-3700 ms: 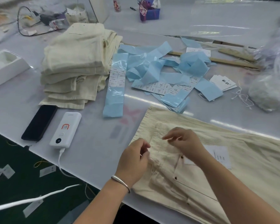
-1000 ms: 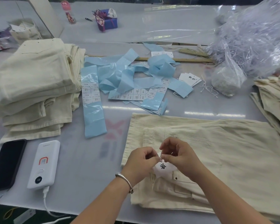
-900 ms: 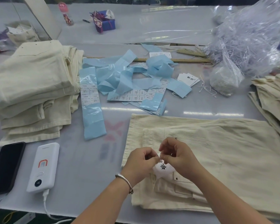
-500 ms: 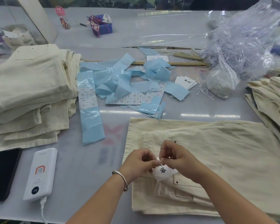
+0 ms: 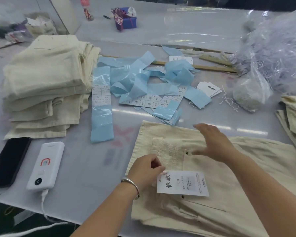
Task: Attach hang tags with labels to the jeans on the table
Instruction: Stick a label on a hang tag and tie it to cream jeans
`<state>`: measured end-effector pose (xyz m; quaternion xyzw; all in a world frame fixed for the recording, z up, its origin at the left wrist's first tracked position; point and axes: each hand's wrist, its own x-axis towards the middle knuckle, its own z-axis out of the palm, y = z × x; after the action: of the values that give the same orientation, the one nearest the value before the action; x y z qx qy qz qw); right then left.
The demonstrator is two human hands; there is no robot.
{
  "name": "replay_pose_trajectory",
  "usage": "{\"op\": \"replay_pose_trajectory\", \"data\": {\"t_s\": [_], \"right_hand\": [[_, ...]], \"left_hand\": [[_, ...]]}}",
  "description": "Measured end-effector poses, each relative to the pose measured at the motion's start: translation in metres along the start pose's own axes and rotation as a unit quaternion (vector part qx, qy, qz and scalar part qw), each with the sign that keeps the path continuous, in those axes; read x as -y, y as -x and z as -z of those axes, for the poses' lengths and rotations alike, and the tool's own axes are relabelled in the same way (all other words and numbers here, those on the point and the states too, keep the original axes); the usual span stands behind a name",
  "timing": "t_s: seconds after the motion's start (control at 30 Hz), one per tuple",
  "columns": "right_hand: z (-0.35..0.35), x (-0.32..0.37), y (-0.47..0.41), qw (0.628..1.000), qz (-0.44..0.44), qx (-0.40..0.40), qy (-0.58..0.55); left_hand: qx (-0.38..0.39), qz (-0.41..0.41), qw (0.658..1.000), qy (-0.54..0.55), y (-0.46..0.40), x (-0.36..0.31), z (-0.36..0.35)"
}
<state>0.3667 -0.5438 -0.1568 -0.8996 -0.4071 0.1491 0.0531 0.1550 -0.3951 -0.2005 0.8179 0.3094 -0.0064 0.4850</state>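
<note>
The left hand (image 5: 144, 170) pinches the string of a white rectangular paper hang tag (image 5: 182, 183), which lies just right of that grip on one flat pair of cream jeans (image 5: 212, 177) on the grey table (image 5: 85, 168). The right hand (image 5: 214, 142), fingers spread and holding nothing, hovers beyond the tag. Far right of it, a clear plastic bag (image 5: 277, 53) holds shredded white strips. Left of the grip lie one white power bank (image 5: 45, 165) and one black phone (image 5: 8, 161).
</note>
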Motion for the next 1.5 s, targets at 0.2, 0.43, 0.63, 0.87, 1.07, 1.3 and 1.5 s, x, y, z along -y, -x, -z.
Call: {"op": "replay_pose_trajectory", "data": {"t_s": [0.2,0.43,0.63,0.87,1.07,1.3,1.5], "right_hand": [[0.003,-0.045,-0.037,0.990,-0.032,0.118,0.070],[-0.016,-0.036,-0.016,0.995,0.043,0.077,0.043],[-0.014,-0.049,0.036,0.997,-0.030,-0.045,0.053],[-0.019,-0.064,0.145,0.948,-0.316,0.039,0.017],[-0.037,-0.049,0.223,0.844,-0.483,0.207,-0.105],[-0.054,-0.004,0.258,0.760,-0.562,0.076,-0.318],[-0.045,0.027,0.260,0.690,-0.517,-0.072,-0.501]], "left_hand": [[-0.177,0.068,0.967,-0.169,0.002,0.000,-0.007],[-0.099,0.021,0.934,-0.341,-0.025,-0.033,-0.027],[0.124,-0.150,0.909,-0.369,-0.098,-0.115,-0.071],[0.238,-0.127,0.878,-0.396,-0.124,-0.147,-0.112],[0.331,-0.079,0.850,-0.403,-0.115,-0.159,-0.115],[0.537,0.075,0.839,-0.040,-0.079,-0.172,-0.067],[0.526,-0.044,0.830,0.181,-0.028,-0.212,-0.034]]}}
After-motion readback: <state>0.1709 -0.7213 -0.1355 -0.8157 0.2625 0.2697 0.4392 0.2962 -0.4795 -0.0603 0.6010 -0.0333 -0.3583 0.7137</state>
